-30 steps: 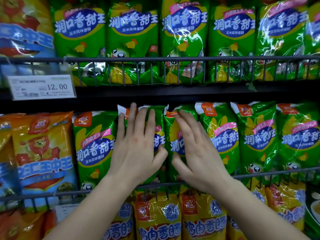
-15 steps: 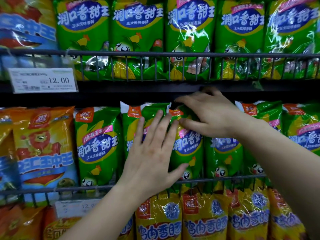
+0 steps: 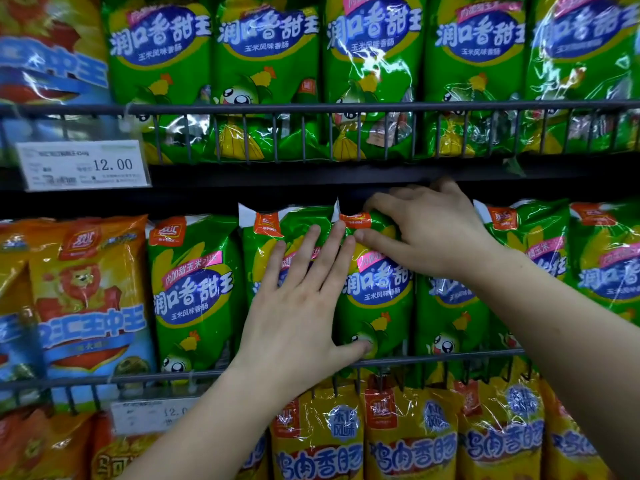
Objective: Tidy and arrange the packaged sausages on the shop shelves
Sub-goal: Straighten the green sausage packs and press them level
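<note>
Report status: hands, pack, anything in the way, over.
Left hand flat across green pack and left neighbour. Right hand pinching green pack's top, pack upright behind wire rail. Upper shelf edge close above right knuckles.

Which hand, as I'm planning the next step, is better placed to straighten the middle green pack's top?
The right hand: its fingers curl over the top of the green pack; the left hand lies flat lower down.

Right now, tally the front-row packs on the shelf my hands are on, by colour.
Green packs: 6
Orange packs: 2 (one cut off at the left edge)
Total: 8
</note>
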Available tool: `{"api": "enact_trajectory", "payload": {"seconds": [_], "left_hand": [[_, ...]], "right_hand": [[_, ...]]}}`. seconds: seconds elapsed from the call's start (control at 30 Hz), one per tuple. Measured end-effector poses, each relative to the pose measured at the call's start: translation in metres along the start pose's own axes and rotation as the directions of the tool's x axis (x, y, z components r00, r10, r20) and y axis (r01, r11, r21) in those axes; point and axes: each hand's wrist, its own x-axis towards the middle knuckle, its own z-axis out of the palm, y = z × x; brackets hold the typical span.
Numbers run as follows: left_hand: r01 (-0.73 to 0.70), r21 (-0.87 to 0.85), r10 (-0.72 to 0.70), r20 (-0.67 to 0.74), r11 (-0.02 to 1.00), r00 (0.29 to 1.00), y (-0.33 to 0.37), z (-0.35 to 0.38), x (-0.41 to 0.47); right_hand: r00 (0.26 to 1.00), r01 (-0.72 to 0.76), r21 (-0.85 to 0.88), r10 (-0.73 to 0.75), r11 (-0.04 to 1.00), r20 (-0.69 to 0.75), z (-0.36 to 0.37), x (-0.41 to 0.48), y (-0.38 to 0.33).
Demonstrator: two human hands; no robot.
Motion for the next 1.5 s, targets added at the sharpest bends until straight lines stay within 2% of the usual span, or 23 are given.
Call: {"api": "enact_trajectory", "payload": {"seconds": [0.4, 0.67, 0.83, 1.0, 1.2, 1.5], "left_hand": [[0.034, 0.008, -0.034, 0.0, 0.999, 0.999, 0.002, -0.004, 0.003], [0.028, 0.013, -0.028, 0.013, 1.0, 1.0, 0.002, -0.006, 0.005], [0.037, 0.031, -0.037, 0.022, 0.999, 0.999, 0.005, -0.01, 0.004], [0.02, -0.027, -0.019, 0.015, 0.999, 1.0, 0.001, -0.011, 0.004], [-0.03, -0.039, 0.029, -0.022, 0.999, 0.999, -0.009, -0.014, -0.005], [0.143, 0.02, -0.14, -0.104, 0.99, 0.985, -0.04, -0.015, -0.042]], "right_hand": [[0.993, -0.11, -0.025, 0.109, 0.994, -0.044, 0.008, 0.001, -0.001], [0.987, -0.094, 0.048, 0.1, 0.994, -0.128, 0.022, -0.001, 0.001], [0.948, -0.119, 0.026, 0.122, 0.993, -0.294, 0.031, -0.006, -0.003], [0.948, -0.121, 0.007, 0.118, 0.993, -0.295, 0.027, -0.009, -0.006], [0.929, -0.088, 0.066, 0.105, 0.994, -0.355, 0.024, -0.022, -0.015], [0.919, 0.031, 0.101, 0.011, 0.994, -0.395, 0.019, -0.031, -0.056]]}}
